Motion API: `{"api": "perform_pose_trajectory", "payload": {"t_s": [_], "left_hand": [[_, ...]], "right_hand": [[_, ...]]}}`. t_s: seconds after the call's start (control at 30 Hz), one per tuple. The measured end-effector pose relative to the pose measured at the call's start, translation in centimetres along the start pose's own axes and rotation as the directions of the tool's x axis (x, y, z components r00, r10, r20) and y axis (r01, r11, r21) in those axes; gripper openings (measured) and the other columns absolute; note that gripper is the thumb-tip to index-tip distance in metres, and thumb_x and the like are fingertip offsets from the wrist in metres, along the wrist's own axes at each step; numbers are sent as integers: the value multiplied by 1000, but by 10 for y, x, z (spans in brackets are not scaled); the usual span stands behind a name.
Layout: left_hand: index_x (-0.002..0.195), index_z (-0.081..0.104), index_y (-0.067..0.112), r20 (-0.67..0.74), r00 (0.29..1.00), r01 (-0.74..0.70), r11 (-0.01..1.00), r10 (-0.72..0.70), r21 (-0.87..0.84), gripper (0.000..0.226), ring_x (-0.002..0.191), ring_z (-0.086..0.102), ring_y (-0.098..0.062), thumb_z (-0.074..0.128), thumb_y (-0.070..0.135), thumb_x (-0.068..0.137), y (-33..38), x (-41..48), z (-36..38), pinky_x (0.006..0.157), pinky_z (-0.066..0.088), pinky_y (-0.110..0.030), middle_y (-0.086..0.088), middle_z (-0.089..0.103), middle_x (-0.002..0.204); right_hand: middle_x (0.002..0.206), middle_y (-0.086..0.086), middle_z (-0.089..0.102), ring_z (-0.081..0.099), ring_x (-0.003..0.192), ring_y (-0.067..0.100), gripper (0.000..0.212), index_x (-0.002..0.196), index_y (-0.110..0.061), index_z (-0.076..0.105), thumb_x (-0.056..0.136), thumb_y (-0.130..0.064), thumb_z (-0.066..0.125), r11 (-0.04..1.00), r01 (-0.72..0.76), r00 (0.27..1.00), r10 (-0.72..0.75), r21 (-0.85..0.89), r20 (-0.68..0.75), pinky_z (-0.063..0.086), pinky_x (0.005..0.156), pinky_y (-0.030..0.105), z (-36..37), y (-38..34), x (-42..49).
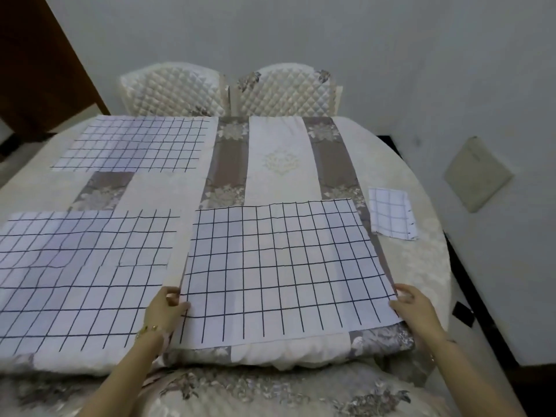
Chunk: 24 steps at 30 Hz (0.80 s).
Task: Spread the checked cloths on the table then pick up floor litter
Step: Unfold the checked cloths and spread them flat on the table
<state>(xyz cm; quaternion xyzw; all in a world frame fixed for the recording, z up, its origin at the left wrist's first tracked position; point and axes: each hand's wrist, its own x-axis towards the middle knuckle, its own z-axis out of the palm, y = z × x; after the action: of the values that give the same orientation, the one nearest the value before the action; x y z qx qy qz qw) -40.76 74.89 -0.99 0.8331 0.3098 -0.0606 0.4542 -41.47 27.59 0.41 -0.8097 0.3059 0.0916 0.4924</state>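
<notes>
The left hand [167,308] and right hand [413,305] each pinch a side edge of the nearest checked cloth [279,266], which lies flat on the table [421,266] at 5 o'clock. A second checked cloth [81,272] lies spread at 8 o'clock, a third checked cloth [135,144] at 11, and a small folded cloth [391,213] at 3.

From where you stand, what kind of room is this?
Probably a home dining room: a round table under a cream floral tablecloth, two cream quilted chairs behind it, and white checked cloths laid out like placemats.
</notes>
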Motion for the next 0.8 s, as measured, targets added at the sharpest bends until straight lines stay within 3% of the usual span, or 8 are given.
{"api": "perform_pose_trajectory", "payload": {"t_s": [0.17,0.3,0.4,0.57,0.7,0.8], "left_hand": [[100,55,17,-64,996,-62,998,60,-30,26,74,57,-22,69,9,80,-8,-4,5,69,42,-30,0,58,75],[95,56,20,-60,994,-98,995,95,-37,25,72,58,-21,70,9,78,-10,-6,6,64,43,-26,-2,59,75],[94,57,18,-43,993,-111,993,109,-40,25,67,56,-15,72,7,77,-9,-7,7,61,43,-22,-2,59,72],[96,58,16,-32,992,-120,993,120,-7,26,69,56,-18,73,7,76,-5,-10,8,67,45,-28,-3,59,71],[101,58,12,-65,994,-87,996,86,-1,31,79,58,-25,75,11,75,-7,-9,8,75,47,-35,-8,62,81],[103,59,9,-69,994,-91,996,91,0,33,81,57,-26,75,9,75,-5,-12,9,79,48,-39,-9,61,81]], "right_hand": [[99,15,61,61,93,35,43,128,-9,53,86,-3,62,1000,16,1000,-16,-1,-2,50,86,47,2,7,1],[84,10,59,57,74,30,42,125,-11,53,86,-1,60,999,29,999,-31,-39,-42,48,72,39,4,15,0],[88,12,60,58,75,33,42,126,-12,52,85,-2,59,996,24,996,-32,-92,-87,48,73,39,4,17,0],[92,6,56,58,81,32,43,128,-15,51,86,-6,58,989,51,990,-68,-137,-120,46,75,38,4,19,-5],[79,-3,53,55,72,25,42,126,-13,53,85,-5,59,992,60,991,-73,-108,-116,42,71,31,2,20,-9],[79,0,54,54,68,24,42,126,-12,53,85,-5,60,994,59,991,-70,-94,-116,42,68,30,0,23,-8]]}}
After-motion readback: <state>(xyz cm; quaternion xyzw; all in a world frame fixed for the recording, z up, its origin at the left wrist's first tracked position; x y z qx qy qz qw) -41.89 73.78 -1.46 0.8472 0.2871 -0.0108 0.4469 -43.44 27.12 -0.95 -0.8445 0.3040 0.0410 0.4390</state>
